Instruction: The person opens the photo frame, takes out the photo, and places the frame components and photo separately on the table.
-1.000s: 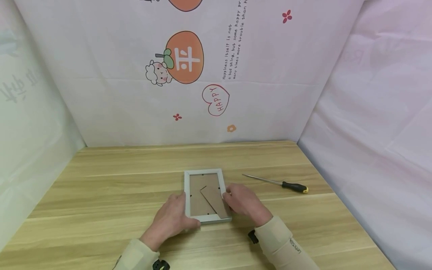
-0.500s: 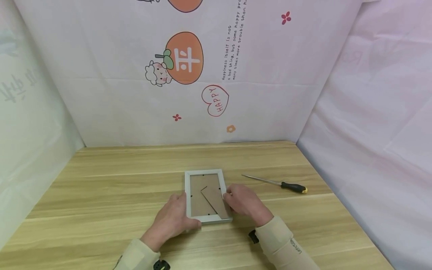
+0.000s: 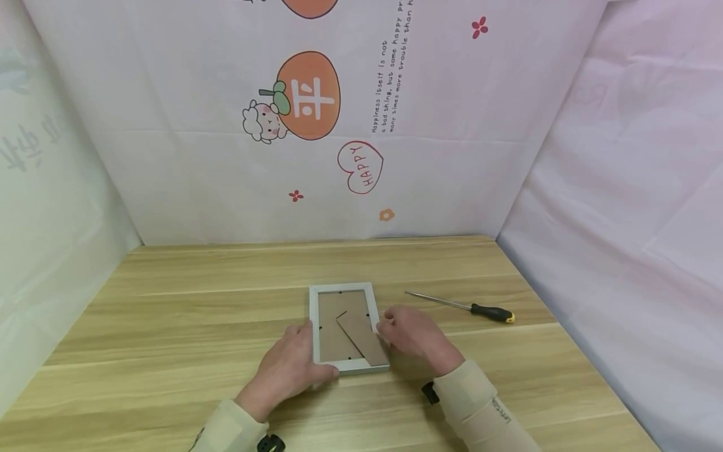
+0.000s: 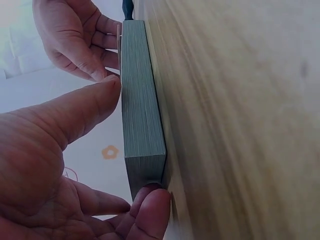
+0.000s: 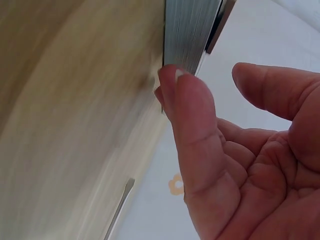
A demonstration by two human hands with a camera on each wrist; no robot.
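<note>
A pale grey picture frame (image 3: 314,307) lies back side up on the wooden table. Its brown backing board (image 3: 332,336) has small dark tabs around it, and a slanted stand leg (image 3: 361,339) reaches past the near right corner. My left hand (image 3: 288,367) holds the near left corner, thumb along the near edge and fingers at the left side. In the left wrist view the frame's grey edge (image 4: 142,95) shows beside the thumb. My right hand (image 3: 415,336) is at the right side; in the right wrist view its fingertips (image 5: 192,95) meet the frame's edge, thumb apart from it.
To the right of the frame lies a screwdriver (image 3: 491,312) with a black and yellow handle, its shaft pointing left and away. White printed cloth (image 3: 429,188) walls the table (image 3: 214,282) at the back and both sides.
My right hand has shifted slightly right, and its thumb side has drawn back from the frame's right edge. The left hand and the frame have hardly moved.
</note>
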